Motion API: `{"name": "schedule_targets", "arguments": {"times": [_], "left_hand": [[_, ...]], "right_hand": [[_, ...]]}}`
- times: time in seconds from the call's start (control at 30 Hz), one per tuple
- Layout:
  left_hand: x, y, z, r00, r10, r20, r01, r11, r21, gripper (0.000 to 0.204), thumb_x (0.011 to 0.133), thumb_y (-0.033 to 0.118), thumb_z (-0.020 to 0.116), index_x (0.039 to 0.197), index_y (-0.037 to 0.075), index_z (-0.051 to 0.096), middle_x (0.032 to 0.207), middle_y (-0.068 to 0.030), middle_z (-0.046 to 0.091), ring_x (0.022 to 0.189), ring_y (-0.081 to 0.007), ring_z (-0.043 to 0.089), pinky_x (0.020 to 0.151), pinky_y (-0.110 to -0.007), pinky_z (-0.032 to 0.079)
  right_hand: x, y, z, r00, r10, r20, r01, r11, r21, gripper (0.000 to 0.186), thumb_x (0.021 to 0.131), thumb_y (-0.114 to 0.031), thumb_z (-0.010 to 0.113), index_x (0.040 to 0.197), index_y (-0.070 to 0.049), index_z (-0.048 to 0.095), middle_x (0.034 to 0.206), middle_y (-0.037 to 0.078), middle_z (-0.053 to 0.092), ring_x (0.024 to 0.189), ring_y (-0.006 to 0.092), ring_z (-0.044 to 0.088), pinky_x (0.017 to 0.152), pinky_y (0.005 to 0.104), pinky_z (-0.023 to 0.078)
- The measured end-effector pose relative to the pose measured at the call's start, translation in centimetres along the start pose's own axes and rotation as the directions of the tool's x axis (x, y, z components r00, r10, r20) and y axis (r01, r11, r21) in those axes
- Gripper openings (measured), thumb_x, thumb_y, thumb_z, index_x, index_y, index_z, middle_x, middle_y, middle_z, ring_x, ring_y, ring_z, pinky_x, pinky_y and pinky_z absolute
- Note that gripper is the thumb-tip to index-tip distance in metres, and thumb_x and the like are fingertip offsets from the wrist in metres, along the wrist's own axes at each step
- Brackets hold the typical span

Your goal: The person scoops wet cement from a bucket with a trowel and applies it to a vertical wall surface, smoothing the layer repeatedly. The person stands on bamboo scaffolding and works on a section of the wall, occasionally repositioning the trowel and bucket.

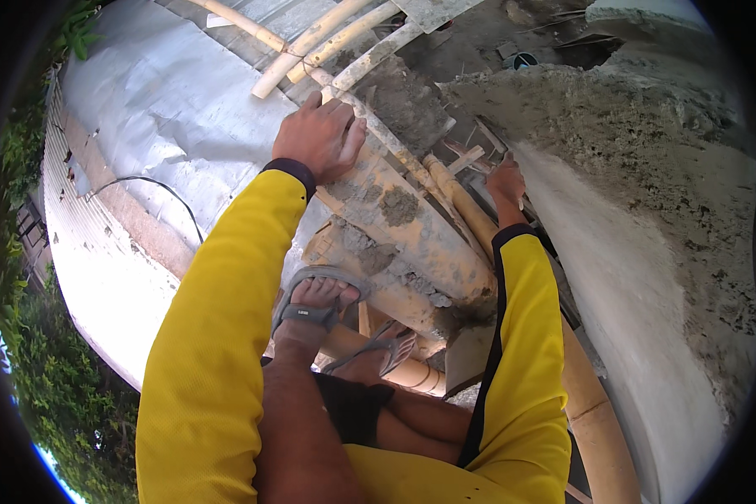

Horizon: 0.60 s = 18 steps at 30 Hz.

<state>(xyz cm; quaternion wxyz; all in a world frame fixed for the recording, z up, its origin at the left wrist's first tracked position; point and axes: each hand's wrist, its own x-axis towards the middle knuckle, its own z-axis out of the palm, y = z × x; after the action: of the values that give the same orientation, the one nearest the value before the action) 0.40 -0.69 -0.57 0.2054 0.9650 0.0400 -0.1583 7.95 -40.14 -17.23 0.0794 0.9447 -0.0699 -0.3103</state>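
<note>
My left hand (323, 136) is closed, its fingers curled over the edge of a mortar-stained plank (403, 231) beside a thin bamboo pole (395, 151). Whatever lies under those fingers is hidden. Farther right, my right hand (506, 183) is closed too, low beside the grey plastered wall (605, 218). Around it are a short wooden piece (466, 160) and a dark narrow strip (491, 134); I cannot make out which of these it grips. Clumps of wet mortar (399, 206) stick to the plank.
Sandalled feet (319, 302) rest on bamboo and planks. Shiny metal roofing sheets (168, 109) spread to the left, with a thin black cable (164, 185) on them. Crossed bamboo poles (311, 50) stand ahead. A thick bamboo pole (596, 420) runs along the right. Leafy bushes (67, 378) grow lower left.
</note>
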Motion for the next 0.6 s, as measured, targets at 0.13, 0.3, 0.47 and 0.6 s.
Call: {"name": "schedule_targets", "arguments": {"times": [0.13, 0.3, 0.47, 0.6], "left_hand": [[-0.1, 0.0, 0.4, 0.995, 0.023, -0.099, -0.021, 1.0, 0.015, 0.032, 0.1, 0.035, 0.052, 0.087, 0.009, 0.064, 0.086, -0.0095, 0.067, 0.094, -0.0313, 0.062, 0.076, -0.047, 0.054], [-0.1, 0.1, 0.2, 1.0, -0.022, -0.001, 0.022, 0.999, 0.037, 0.039, 0.1, 0.039, 0.049, 0.094, 0.006, 0.068, 0.097, -0.012, 0.072, 0.106, -0.0324, 0.063, 0.084, -0.047, 0.057], [0.1, 0.3, 0.1, 1.0, -0.017, -0.021, 0.017, 1.0, 0.006, 0.038, 0.1, 0.039, 0.048, 0.093, 0.007, 0.068, 0.098, -0.0112, 0.071, 0.105, -0.032, 0.063, 0.084, -0.048, 0.057], [0.1, 0.3, 0.1, 1.0, -0.029, -0.01, 0.029, 1.0, 0.006, 0.037, 0.1, 0.038, 0.049, 0.093, 0.007, 0.068, 0.098, -0.011, 0.071, 0.104, -0.032, 0.063, 0.083, -0.048, 0.057]], "right_hand": [[-2.0, 2.3, -0.5, 0.998, -0.008, -0.064, 0.009, 1.0, 0.02, 0.062, 0.09, -0.028, 0.07, 0.146, -0.013, 0.046, 0.131, 0.015, 0.064, 0.113, 0.0372, 0.068, 0.093, 0.0495, 0.056], [-4.0, 4.7, -0.7, 0.961, -0.118, -0.252, 0.135, 0.989, 0.055, 0.058, 0.091, -0.029, 0.07, 0.143, -0.012, 0.051, 0.125, 0.016, 0.068, 0.109, 0.0377, 0.07, 0.091, 0.0511, 0.056], [-2.1, 3.6, -1.1, 0.996, -0.078, -0.049, 0.081, 0.995, 0.063, 0.062, 0.091, -0.026, 0.068, 0.147, -0.009, 0.048, 0.129, 0.021, 0.066, 0.117, 0.0384, 0.066, 0.096, 0.0494, 0.054], [-0.1, 0.2, -1.1, 0.996, -0.093, 0.003, 0.093, 0.995, 0.026, 0.063, 0.091, -0.025, 0.068, 0.147, -0.009, 0.047, 0.13, 0.022, 0.066, 0.118, 0.0377, 0.066, 0.097, 0.049, 0.055]]}}
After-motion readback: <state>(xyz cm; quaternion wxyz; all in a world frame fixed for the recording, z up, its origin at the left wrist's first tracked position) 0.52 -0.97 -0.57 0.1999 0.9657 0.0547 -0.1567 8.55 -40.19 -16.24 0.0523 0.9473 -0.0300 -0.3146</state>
